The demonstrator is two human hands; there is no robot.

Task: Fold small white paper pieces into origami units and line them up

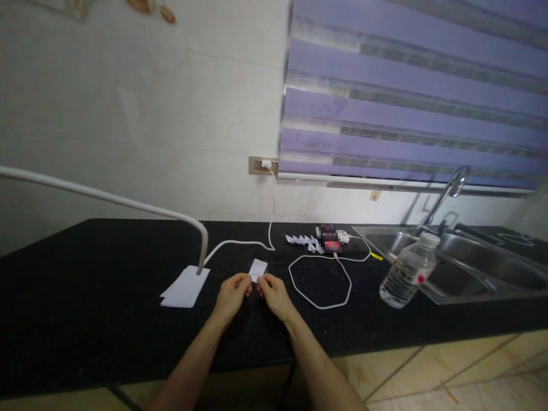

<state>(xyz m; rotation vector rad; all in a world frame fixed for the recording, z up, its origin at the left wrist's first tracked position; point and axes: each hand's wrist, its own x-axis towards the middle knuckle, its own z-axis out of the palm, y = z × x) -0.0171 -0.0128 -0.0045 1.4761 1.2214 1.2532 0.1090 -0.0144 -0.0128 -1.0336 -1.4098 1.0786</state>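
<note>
A small piece of white paper (258, 268) is held just above the black countertop, its lower edge creased or folded. My left hand (234, 292) pinches its lower left corner between thumb and fingers. On the lower right side, my right hand (273, 291) grips the same paper in a like pinch. To the left of my hands lies a loose stack of white paper sheets (185, 288). Several small folded white paper pieces (303, 240) sit in a row farther back on the right.
A white cable (319, 307) loops over the black countertop (107, 331) and runs to a wall socket (257, 165). A thicker white cable (107, 198) crosses at left. A large water bottle (405, 277) stands before the steel sink (466, 265) and faucet (445, 191). A blurred-out device (329, 237) lies behind.
</note>
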